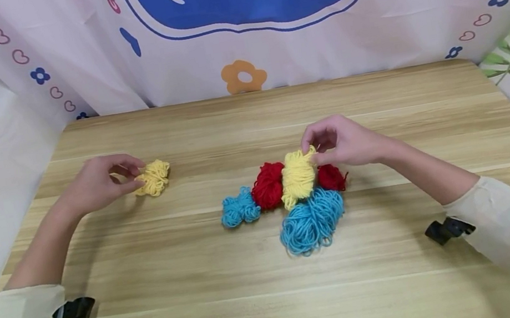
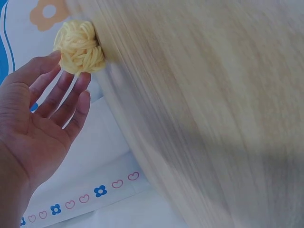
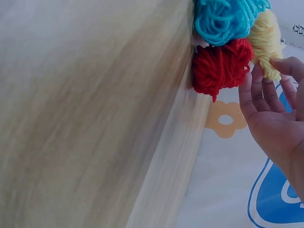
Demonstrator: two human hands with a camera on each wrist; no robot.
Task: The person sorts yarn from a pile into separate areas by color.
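Note:
On the left of the table, my left hand pinches a small yellow yarn bundle between thumb and fingertips. In the left wrist view that bundle sits at the fingertips, right by the tabletop. My right hand pinches the upper end of a larger yellow yarn skein. This skein lies among other yarn: a red skein on its left, a small red one on its right, and a big blue skein in front. The right wrist view shows thumb and fingers at the yellow skein's end.
A small blue yarn bundle lies at the left end of the group. The wood-grain table ends at the back against a white printed cloth. Black wrist devices are worn near both sleeve cuffs.

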